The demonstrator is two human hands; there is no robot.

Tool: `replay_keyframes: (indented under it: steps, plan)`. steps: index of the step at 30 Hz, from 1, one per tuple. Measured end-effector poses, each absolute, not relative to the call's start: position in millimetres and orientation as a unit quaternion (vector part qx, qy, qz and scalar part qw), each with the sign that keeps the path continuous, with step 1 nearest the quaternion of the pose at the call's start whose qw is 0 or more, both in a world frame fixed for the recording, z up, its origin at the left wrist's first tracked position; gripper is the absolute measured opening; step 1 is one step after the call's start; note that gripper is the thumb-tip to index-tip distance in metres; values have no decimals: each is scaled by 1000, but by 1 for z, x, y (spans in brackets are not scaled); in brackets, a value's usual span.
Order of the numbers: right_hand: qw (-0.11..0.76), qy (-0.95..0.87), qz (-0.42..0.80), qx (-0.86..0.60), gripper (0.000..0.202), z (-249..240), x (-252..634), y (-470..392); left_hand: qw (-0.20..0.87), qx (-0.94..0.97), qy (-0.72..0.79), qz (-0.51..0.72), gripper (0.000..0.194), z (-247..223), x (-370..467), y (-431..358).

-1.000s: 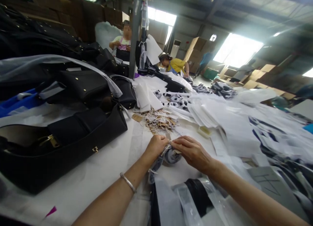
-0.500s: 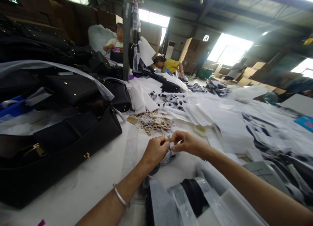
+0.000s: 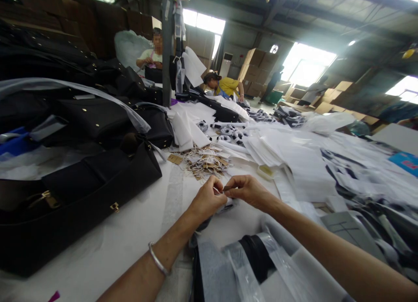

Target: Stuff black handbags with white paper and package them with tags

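My left hand (image 3: pixel 209 199) is closed in a pinch at the edge of a strap bundle in pale wrapping (image 3: pixel 225 206), which is mostly hidden under the fingers. Beside it, the thumb and forefinger of my right hand (image 3: pixel 246 189) grip a small flat brown piece (image 3: pixel 226 188). The fingertips of both hands nearly meet. Just beyond them lies a heap of paper hang tags with white strings (image 3: pixel 207 160). Below the hands sits a black bag part covered with clear film and white sheet (image 3: pixel 257 258).
A large black handbag (image 3: pixel 107 193) with gold fittings lies at the left, with more black bags piled behind. White sheets (image 3: pixel 294 171) and wrapped straps (image 3: pixel 231 134) spread to the right. A metal post (image 3: pixel 166 49) rises at the back. Two people work beyond the table.
The small piece in my right fingers has tipped from upright to nearly flat. My right hand has shifted slightly left, closer to the left hand.
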State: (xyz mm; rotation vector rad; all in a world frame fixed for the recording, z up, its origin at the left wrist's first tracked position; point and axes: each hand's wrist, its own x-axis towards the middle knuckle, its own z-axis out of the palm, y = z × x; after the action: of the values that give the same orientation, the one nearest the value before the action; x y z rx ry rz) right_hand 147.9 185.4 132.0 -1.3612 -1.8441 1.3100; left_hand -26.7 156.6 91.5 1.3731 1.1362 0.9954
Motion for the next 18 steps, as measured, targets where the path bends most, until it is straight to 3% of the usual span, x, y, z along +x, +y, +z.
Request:
replay_keyframes:
  steps: [5, 10, 18]
  plan:
    - [240, -690, 450, -514, 12, 133, 144, 188, 535, 607, 469, 353, 25, 95, -35, 153]
    - [232, -729, 382, -518, 6, 137, 136, 185, 547, 556, 504, 371, 18, 88, -34, 153]
    - [230, -880, 215, -357, 14, 142, 144, 180, 618, 497, 448, 413, 23, 78, -32, 159]
